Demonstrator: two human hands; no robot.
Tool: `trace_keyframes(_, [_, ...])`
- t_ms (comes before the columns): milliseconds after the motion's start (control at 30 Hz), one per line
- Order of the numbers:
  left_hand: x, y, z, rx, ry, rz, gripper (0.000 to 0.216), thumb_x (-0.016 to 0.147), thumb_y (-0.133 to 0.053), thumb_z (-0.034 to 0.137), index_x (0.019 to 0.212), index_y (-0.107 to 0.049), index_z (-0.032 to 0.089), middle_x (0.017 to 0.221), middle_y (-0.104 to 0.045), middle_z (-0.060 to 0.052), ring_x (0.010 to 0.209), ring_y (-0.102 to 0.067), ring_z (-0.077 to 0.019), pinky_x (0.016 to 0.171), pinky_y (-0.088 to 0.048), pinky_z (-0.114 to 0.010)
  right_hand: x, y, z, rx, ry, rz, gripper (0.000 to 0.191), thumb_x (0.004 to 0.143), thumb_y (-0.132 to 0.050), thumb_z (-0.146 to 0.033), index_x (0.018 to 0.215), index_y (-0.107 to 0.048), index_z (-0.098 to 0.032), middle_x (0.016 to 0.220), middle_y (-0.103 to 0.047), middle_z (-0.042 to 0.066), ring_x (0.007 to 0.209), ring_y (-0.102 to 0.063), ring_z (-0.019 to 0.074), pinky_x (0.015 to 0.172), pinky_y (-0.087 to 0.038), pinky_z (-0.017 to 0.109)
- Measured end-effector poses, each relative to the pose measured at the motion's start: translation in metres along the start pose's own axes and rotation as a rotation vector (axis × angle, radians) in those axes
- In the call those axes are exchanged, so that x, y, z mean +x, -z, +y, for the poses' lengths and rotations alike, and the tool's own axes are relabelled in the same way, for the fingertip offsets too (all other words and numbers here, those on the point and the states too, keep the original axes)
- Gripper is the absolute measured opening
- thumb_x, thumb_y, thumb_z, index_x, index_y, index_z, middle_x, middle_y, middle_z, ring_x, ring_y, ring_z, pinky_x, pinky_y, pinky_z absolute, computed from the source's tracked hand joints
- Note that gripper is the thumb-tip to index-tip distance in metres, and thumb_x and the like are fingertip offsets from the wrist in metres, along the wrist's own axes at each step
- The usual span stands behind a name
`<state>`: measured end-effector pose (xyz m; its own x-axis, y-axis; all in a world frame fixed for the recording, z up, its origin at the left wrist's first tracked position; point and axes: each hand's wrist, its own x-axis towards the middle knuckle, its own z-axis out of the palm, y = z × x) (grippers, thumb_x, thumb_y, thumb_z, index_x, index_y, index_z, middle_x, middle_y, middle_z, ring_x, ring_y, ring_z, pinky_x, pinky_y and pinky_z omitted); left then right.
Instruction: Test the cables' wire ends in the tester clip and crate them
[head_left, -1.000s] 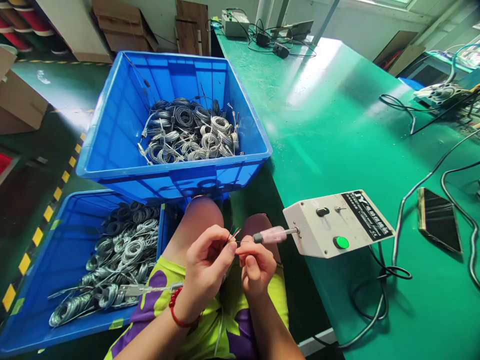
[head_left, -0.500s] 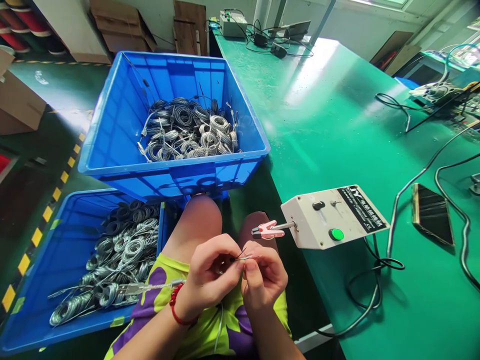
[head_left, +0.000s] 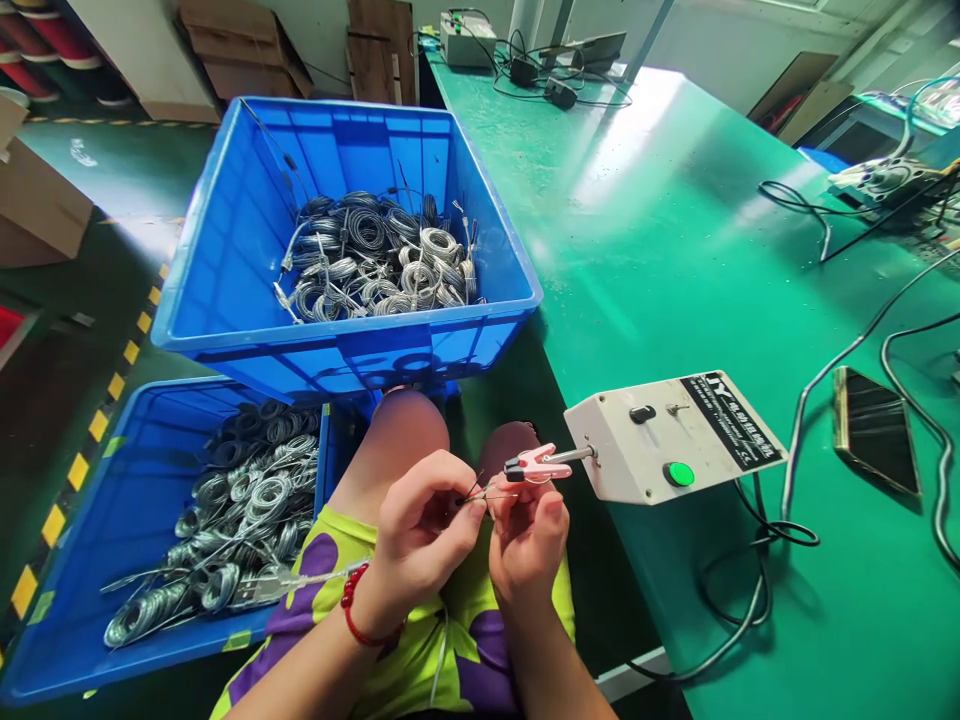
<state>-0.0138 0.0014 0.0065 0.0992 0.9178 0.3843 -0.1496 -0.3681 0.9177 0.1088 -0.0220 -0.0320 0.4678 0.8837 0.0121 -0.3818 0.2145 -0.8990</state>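
Observation:
My left hand (head_left: 431,530), with a red bead bracelet at the wrist, is shut on a thin cable, pinching it near its split wire ends (head_left: 478,491). The cable's USB plug (head_left: 259,588) hangs out past my left wrist, over the lower bin. My right hand (head_left: 529,545) has its thumb apart from its curled fingers. Its fingertips are close to the wire ends, and no firm grip shows. Just above those fingers is a pink clip (head_left: 536,464) with black tips, mounted on the shaft of a white machine box (head_left: 675,435) with a green button.
A large blue bin (head_left: 345,345) holds coiled cables ahead of me. Another blue bin (head_left: 67,650) with cable coils stands at lower left. On the green table (head_left: 697,300) lie a phone (head_left: 876,435) and loose power cords (head_left: 806,400). Adapters (head_left: 559,92) sit at the far end.
My right thumb has lifted away from the wires, and the right fingers have opened below the clip. My left hand keeps its pinch on the cable. The view has shifted slightly.

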Motion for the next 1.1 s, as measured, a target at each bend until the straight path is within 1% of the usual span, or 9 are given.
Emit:
trace_keyframes(67, [0.004, -0.001, -0.001, -0.011, -0.011, 0.013, 0.011, 0.110, -0.074, 0.023, 0.100, -0.075, 0.021, 0.087, -0.067, -0.004, 0.074, -0.059, -0.0157, 0.062, -0.046, -0.025, 0.009, 0.000, -0.003, 0.033, -0.054, 0.049, 0.059, 0.105, -0.060, -0.081, 0.103, -0.080, -0.025, 0.058, -0.047, -0.007, 0.051, -0.040, 0.0149, 0.056, -0.039, 0.030])
trace_keyframes(133, [0.008, -0.003, -0.002, -0.029, -0.014, 0.020, 0.011, 0.110, -0.075, 0.023, 0.100, -0.076, 0.020, 0.090, -0.068, -0.005, 0.075, -0.060, -0.0157, 0.063, -0.048, -0.024, 0.016, 0.001, -0.007, 0.074, -0.116, 0.098, 0.056, 0.104, -0.068, -0.078, 0.118, -0.082, -0.025, 0.059, -0.046, -0.008, 0.054, -0.045, 0.0156, 0.058, -0.042, 0.029])
trace_keyframes(200, [0.010, -0.004, -0.003, -0.049, 0.002, 0.028, 0.010, 0.110, -0.075, 0.023, 0.101, -0.076, 0.020, 0.092, -0.068, -0.005, 0.076, -0.062, -0.0157, 0.062, -0.048, -0.023, 0.019, 0.004, -0.011, 0.112, -0.135, 0.120, 0.056, 0.101, -0.077, -0.075, 0.123, -0.084, -0.024, 0.057, -0.045, -0.008, 0.054, -0.044, 0.0146, 0.056, -0.041, 0.027])
trace_keyframes(333, [0.012, -0.005, -0.004, -0.082, 0.046, 0.042, 0.009, 0.110, -0.076, 0.024, 0.101, -0.077, 0.020, 0.096, -0.073, -0.007, 0.079, -0.065, -0.0160, 0.062, -0.051, -0.022, 0.021, 0.007, -0.013, 0.125, -0.119, 0.060, 0.061, 0.097, -0.081, -0.078, 0.124, -0.086, -0.024, 0.055, -0.047, -0.009, 0.049, -0.039, 0.0126, 0.055, -0.045, 0.028])
trace_keyframes(533, [0.008, -0.009, -0.006, -0.128, 0.189, 0.049, 0.005, 0.110, -0.077, 0.023, 0.105, -0.078, 0.021, 0.115, -0.090, -0.010, 0.067, -0.069, -0.0102, 0.061, -0.053, -0.019, 0.030, 0.008, -0.017, 0.203, -0.163, 0.056, 0.047, 0.082, -0.101, -0.067, 0.100, -0.088, -0.026, 0.062, -0.060, -0.005, 0.059, -0.058, 0.0144, 0.066, -0.057, 0.028])
trace_keyframes(767, [0.008, -0.010, -0.008, -0.152, 0.214, 0.048, 0.008, 0.108, -0.078, 0.017, 0.111, -0.082, 0.022, 0.113, -0.093, -0.007, 0.089, -0.086, -0.0149, 0.077, -0.065, -0.017, 0.031, 0.002, -0.024, 0.278, -0.201, 0.046, 0.041, 0.083, -0.103, -0.061, 0.099, -0.090, -0.026, 0.053, -0.050, -0.008, 0.054, -0.048, 0.0122, 0.065, -0.056, 0.025])
trace_keyframes(867, [0.007, -0.009, -0.009, -0.125, 0.201, 0.053, 0.010, 0.107, -0.078, 0.014, 0.111, -0.083, 0.022, 0.111, -0.092, -0.007, 0.086, -0.085, -0.0141, 0.074, -0.064, -0.016, 0.029, 0.004, -0.023, 0.263, -0.210, 0.050, 0.044, 0.083, -0.102, -0.064, 0.100, -0.089, -0.026, 0.056, -0.052, -0.007, 0.053, -0.046, 0.0121, 0.060, -0.053, 0.025])
trace_keyframes(1000, [0.007, -0.008, -0.009, -0.125, 0.209, 0.043, 0.012, 0.108, -0.077, 0.014, 0.114, -0.084, 0.022, 0.108, -0.091, -0.008, 0.084, -0.084, -0.0150, 0.066, -0.062, -0.016, 0.028, 0.006, -0.017, 0.261, -0.240, 0.050, 0.053, 0.080, -0.100, -0.072, 0.105, -0.086, -0.028, 0.075, -0.069, -0.002, 0.066, -0.061, 0.0150, 0.068, -0.057, 0.028])
trace_keyframes(1100, [0.008, -0.008, -0.009, -0.127, 0.178, 0.042, 0.012, 0.107, -0.077, 0.014, 0.114, -0.084, 0.021, 0.104, -0.089, -0.008, 0.078, -0.081, -0.0139, 0.064, -0.060, -0.017, 0.027, 0.007, -0.005, 0.296, -0.248, -0.037, 0.064, 0.079, -0.093, -0.085, 0.109, -0.084, -0.030, 0.071, -0.059, -0.004, 0.062, -0.052, 0.0155, 0.066, -0.053, 0.029])
